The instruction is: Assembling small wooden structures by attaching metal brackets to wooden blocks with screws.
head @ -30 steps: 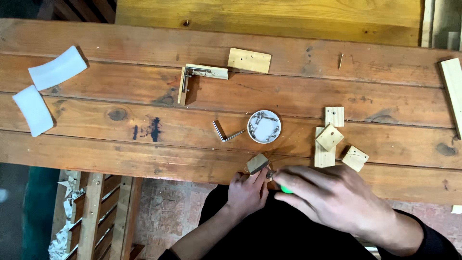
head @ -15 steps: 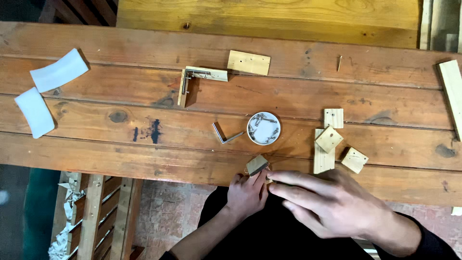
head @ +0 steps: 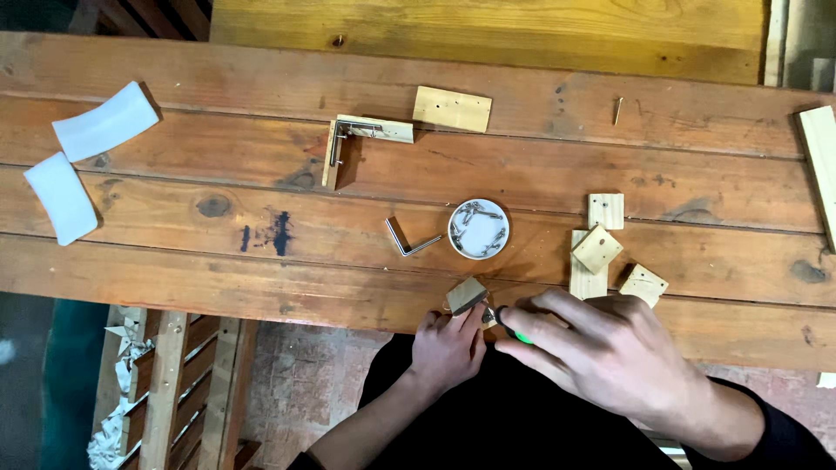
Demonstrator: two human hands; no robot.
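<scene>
Wooden block (head: pixel 466 294), small and pale, sits at the tabletop's (head: pixel 261 287) near edge, steadied by the left hand (head: pixel 446 348), grip closed on it. Right hand (head: pixel 601 352), grip closed around a green-handled tool (head: pixel 509 326), tip at the block. Beyond: round white dish (head: pixel 478 229) of metal fittings, bent metal bracket (head: pixel 409 241), loose square blocks (head: pixel 597 250), then a joined L-shaped wooden piece (head: pixel 357 139).

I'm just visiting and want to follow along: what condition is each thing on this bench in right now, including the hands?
Left hand: gripping the small wood block at the table's near edge.
Right hand: closed around a green-handled tool, tip at the block.
White dish: upright, holding metal hardware.
Metal angle bracket: lying loose, untouched.
L-shaped wood assembly: joined, lying flat.
Pile of wood blocks: loose, partly overlapping.
Screw: lying alone.
</scene>
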